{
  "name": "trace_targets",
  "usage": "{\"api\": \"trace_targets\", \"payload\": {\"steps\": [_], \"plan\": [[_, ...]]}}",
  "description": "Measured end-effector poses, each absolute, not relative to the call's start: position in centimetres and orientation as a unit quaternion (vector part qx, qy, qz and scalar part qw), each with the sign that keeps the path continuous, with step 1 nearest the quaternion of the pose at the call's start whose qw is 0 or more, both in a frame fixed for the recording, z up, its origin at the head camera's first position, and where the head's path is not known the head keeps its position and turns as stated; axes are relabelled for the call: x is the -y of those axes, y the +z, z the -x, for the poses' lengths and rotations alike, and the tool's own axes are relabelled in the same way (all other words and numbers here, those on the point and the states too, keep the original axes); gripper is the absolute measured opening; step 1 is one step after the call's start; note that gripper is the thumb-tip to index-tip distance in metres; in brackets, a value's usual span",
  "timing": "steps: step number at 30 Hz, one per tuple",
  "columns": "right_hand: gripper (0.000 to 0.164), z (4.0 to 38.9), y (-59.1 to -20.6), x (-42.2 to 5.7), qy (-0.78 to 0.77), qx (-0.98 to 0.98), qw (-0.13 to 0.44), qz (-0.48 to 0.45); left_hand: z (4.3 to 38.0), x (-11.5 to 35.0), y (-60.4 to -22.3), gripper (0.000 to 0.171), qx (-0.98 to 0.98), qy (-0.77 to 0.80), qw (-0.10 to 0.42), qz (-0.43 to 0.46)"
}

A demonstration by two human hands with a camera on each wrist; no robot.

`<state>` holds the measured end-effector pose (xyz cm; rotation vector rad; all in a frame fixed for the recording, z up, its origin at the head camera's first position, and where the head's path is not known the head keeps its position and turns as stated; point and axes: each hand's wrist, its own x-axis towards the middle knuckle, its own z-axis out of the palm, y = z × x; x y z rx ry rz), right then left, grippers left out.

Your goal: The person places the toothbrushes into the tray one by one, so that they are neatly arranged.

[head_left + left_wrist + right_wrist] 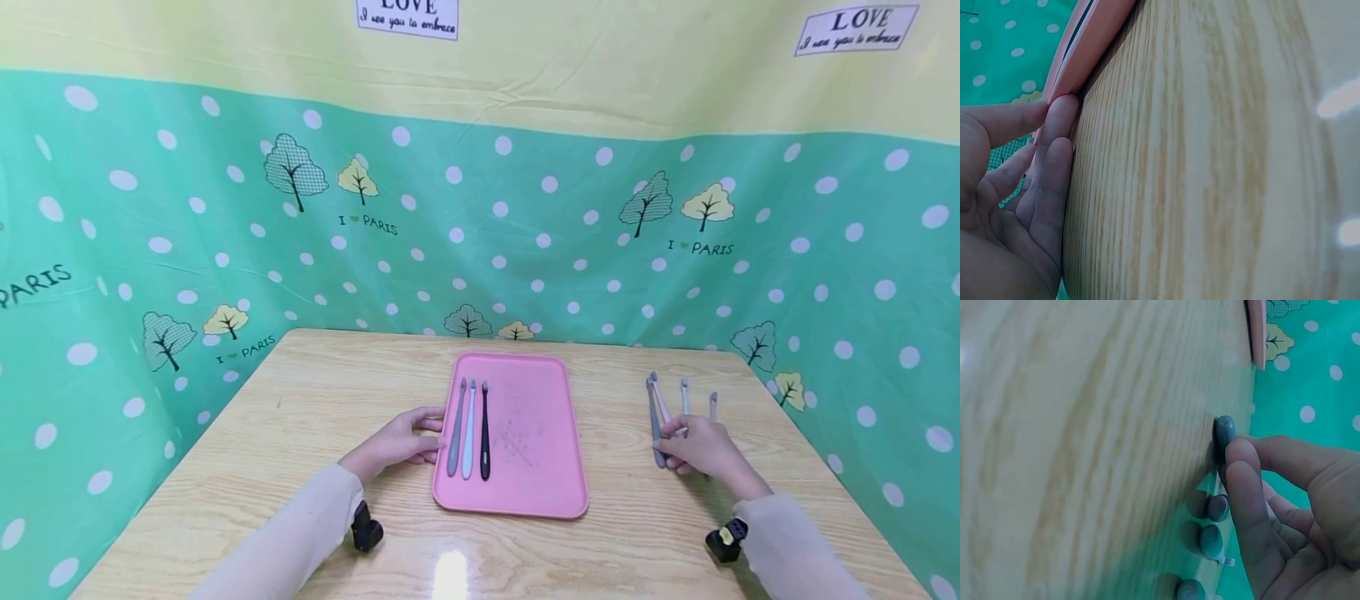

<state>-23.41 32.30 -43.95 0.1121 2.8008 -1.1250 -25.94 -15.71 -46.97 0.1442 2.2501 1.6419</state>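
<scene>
My left hand (396, 442) pinches the left rim of the tray (540, 467), three brushes (469, 429) inside; right of the tray, my right hand (703, 448) grips a gray brush (653, 412) between thumb and fingertips, other brushes (685, 397) beside it.

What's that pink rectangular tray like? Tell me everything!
The pink rectangular tray looks plastic, with rounded corners, a raised rim and faint grey marks. It lies flat on the pale wooden table. Three slim toothbrushes, grey, pale blue and black, lie in its left part; the person's left hand holds its left edge.
</scene>
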Motion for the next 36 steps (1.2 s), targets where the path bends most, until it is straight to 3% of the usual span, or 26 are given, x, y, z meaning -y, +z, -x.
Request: {"api": "trace_targets", "payload": {"steps": [23, 36], "plan": [[0.053, 23.6, -44.3, -31.1, -0.372, -0.925, 0.073, -0.021, 25.8, 15.8, -46.9, 0.064, -0.794, 0.580, 0.176, -0.053], [0.049, 23.5, -44.1, -30.6, -0.370, -0.925, 0.082, -0.018, 25.9, 15.6, -46.8, 0.062, -0.791, 0.584, 0.177, -0.049]]}}
